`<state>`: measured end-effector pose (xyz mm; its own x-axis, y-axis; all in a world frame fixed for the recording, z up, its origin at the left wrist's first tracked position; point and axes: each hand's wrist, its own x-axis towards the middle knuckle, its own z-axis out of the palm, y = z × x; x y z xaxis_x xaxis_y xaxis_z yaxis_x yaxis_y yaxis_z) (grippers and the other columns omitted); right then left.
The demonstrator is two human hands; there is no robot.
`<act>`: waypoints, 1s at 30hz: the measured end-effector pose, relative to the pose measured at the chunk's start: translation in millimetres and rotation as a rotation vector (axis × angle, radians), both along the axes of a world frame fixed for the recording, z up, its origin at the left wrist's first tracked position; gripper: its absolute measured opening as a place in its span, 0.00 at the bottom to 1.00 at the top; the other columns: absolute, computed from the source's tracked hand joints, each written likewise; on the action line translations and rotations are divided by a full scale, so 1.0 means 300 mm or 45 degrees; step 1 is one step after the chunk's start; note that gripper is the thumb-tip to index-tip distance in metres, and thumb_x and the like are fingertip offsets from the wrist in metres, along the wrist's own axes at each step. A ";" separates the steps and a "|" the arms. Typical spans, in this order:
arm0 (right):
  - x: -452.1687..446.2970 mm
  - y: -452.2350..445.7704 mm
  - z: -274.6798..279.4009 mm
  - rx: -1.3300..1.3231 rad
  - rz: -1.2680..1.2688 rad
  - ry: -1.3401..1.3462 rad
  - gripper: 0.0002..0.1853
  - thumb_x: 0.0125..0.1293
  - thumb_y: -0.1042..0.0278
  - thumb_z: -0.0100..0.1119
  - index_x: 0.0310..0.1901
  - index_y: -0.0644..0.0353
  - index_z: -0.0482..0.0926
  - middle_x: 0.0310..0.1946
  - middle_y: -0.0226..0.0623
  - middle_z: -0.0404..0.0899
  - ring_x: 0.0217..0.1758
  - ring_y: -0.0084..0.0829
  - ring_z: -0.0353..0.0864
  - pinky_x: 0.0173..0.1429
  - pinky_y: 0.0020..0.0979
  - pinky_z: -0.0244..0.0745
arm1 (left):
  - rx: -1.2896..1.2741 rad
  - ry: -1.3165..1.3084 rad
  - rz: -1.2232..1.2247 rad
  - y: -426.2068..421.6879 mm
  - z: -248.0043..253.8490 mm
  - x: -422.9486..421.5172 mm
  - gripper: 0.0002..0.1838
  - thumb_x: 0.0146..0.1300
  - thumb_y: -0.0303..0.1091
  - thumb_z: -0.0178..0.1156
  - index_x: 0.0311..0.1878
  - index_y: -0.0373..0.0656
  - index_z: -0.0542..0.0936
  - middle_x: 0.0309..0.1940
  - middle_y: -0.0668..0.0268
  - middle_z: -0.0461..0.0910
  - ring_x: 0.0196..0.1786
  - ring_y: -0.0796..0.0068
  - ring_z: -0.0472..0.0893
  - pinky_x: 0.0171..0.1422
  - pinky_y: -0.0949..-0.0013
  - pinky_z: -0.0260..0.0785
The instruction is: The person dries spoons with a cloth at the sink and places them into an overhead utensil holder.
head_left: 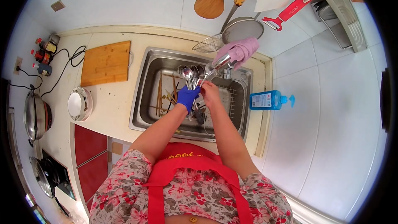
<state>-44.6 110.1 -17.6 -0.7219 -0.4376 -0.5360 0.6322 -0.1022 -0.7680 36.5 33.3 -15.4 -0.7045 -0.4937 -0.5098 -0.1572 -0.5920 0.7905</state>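
Over the steel sink (141, 95), my left hand (188, 96), in a blue glove, is closed round a bunch of metal spoons (188, 74) whose bowls point away from me. My bare right hand (210, 93) is beside it, its fingers pinched at the spoon handles near the tap (223, 62). Clear water seems to run from the tap close to the spoons. Chopsticks (159, 93) and other utensils lie in the sink below, next to a wire rack (230, 95). A pink cloth (239, 51) hangs over the tap.
Left of the sink are a wooden cutting board (105, 63), stacked bowls (77, 104), bottles (43, 56) and a lidded pot (34, 116). A blue soap bottle (265, 100) is at the right. Utensils, including a wooden spatula (210, 4) and a red peeler (290, 11), hang on the wall.
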 end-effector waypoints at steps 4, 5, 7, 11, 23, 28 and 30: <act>-0.014 0.006 0.004 -0.192 -0.018 0.017 0.08 0.54 0.77 0.51 0.37 0.65 0.75 0.30 0.33 0.77 0.27 0.19 0.71 0.32 0.19 0.67 | -0.021 0.002 0.026 0.009 0.005 -0.002 0.07 0.52 0.28 0.62 0.35 0.41 0.77 0.23 0.69 0.75 0.23 0.79 0.72 0.26 0.76 0.65; -0.020 0.011 0.012 -0.155 0.013 0.075 0.09 0.56 0.77 0.52 0.39 0.64 0.75 0.30 0.33 0.77 0.29 0.21 0.73 0.34 0.20 0.68 | -0.019 0.005 0.023 0.013 0.000 -0.001 0.07 0.52 0.28 0.62 0.35 0.41 0.77 0.23 0.69 0.75 0.23 0.79 0.72 0.26 0.76 0.65; -0.032 0.005 0.022 -0.124 0.043 0.134 0.09 0.57 0.76 0.53 0.41 0.64 0.74 0.29 0.33 0.76 0.30 0.23 0.74 0.36 0.21 0.70 | 0.103 -0.007 -0.023 0.010 -0.017 0.013 0.08 0.52 0.28 0.61 0.36 0.42 0.75 0.25 0.69 0.75 0.23 0.81 0.72 0.26 0.77 0.65; -0.085 -0.022 0.021 -0.235 -0.052 0.098 0.10 0.59 0.75 0.52 0.42 0.63 0.73 0.30 0.33 0.74 0.31 0.25 0.74 0.37 0.24 0.71 | 0.268 0.055 0.009 0.023 -0.008 0.055 0.09 0.50 0.23 0.61 0.35 0.40 0.75 0.25 0.69 0.75 0.23 0.79 0.73 0.26 0.77 0.66; -0.177 -0.060 0.068 -0.141 0.319 -0.083 0.13 0.66 0.61 0.43 0.43 0.62 0.71 0.26 0.33 0.72 0.21 0.19 0.63 0.23 0.21 0.58 | 0.246 -0.005 0.113 -0.047 -0.112 0.158 0.07 0.56 0.32 0.58 0.35 0.39 0.74 0.24 0.65 0.76 0.24 0.76 0.75 0.27 0.74 0.66; -0.101 -0.036 0.133 -0.258 0.340 -0.070 0.11 0.65 0.64 0.47 0.41 0.62 0.72 0.30 0.35 0.75 0.26 0.22 0.73 0.30 0.20 0.68 | 0.287 0.034 0.168 -0.097 -0.100 0.161 0.07 0.56 0.30 0.58 0.32 0.36 0.74 0.22 0.64 0.76 0.21 0.76 0.74 0.27 0.76 0.67; -0.120 0.000 0.079 -0.093 0.382 0.055 0.09 0.64 0.65 0.48 0.42 0.61 0.71 0.34 0.35 0.76 0.33 0.24 0.76 0.37 0.23 0.72 | 0.222 0.002 0.111 -0.097 -0.095 0.153 0.09 0.57 0.36 0.58 0.32 0.39 0.76 0.23 0.66 0.77 0.23 0.78 0.74 0.28 0.76 0.65</act>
<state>-80.5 110.1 6.0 -0.5761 -0.6708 -0.4670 0.6092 0.0284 -0.7925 82.4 4.3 -43.9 -0.6637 -0.4572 -0.5921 -0.0980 -0.7315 0.6747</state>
